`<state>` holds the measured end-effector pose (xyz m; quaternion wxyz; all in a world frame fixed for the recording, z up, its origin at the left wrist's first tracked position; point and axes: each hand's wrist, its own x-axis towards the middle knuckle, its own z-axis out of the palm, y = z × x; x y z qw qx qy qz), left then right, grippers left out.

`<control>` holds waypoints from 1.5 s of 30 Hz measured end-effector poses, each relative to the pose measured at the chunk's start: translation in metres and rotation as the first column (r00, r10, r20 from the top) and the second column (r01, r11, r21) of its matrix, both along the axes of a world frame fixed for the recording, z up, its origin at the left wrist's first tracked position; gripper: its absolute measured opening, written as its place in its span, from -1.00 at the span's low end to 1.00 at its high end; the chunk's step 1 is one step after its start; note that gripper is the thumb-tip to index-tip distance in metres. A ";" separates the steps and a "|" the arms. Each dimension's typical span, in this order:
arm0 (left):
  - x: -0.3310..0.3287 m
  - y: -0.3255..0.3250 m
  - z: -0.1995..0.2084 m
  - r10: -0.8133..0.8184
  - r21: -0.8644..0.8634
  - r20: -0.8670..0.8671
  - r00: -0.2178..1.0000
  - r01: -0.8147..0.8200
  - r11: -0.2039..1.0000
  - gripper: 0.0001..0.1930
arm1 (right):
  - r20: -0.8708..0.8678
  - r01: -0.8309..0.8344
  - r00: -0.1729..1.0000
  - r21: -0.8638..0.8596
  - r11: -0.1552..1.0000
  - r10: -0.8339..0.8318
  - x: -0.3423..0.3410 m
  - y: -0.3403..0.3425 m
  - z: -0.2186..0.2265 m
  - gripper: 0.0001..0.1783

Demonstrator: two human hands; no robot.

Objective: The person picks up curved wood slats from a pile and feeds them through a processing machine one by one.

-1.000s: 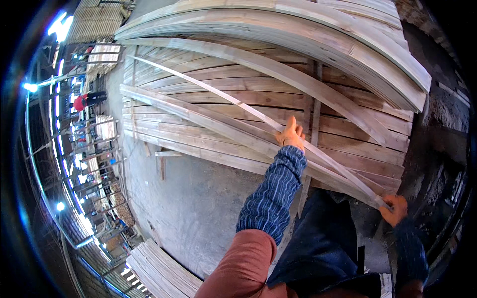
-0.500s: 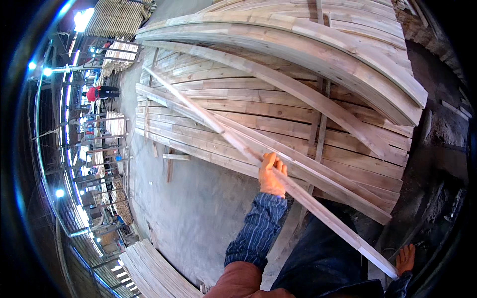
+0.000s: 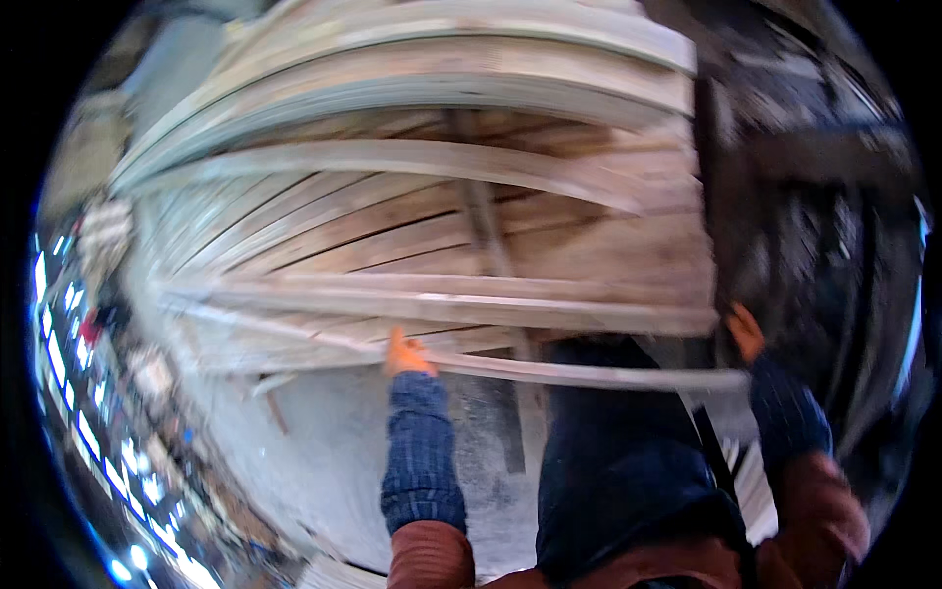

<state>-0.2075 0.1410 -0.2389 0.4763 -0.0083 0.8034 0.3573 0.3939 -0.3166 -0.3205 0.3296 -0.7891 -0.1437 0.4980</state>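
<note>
One slender, pale wooden strip was gripped in left hand by board stack's near edge; right hand state undetermined.

Grey floor lies left of the left hand, bright light strips farther out, blurred dark area beyond the right hand

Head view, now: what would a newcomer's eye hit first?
Likely the broad layer of pale planks filling the upper middle, looking curved through the fisheye lens. Next, the thin wooden strip along its near side, gripped by the left hand, with the right hand close to its right end. Then the bright patches of light down the left edge, blurred.
</note>
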 end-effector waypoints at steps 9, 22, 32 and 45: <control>-0.054 0.031 -0.040 -0.226 0.073 0.290 0.930 0.214 0.974 -0.22 | -0.110 0.269 0.936 -0.390 0.881 -0.334 -0.060 0.117 0.015 -0.09; -0.044 0.027 -0.069 -0.016 0.112 0.397 0.918 -0.031 0.993 -0.22 | 0.334 -0.430 0.824 -0.160 0.889 0.458 -0.113 0.152 0.022 -0.25; -0.002 0.025 -0.017 -0.066 0.241 0.541 0.839 -0.079 0.967 -0.17 | -0.027 0.188 0.981 -0.127 0.974 -0.193 -0.107 0.194 0.014 -0.42; 0.037 0.031 -0.071 -0.045 0.119 0.017 0.999 0.043 0.992 -0.26 | 0.816 -0.771 0.214 -0.196 0.606 0.537 -0.170 0.455 0.123 -0.10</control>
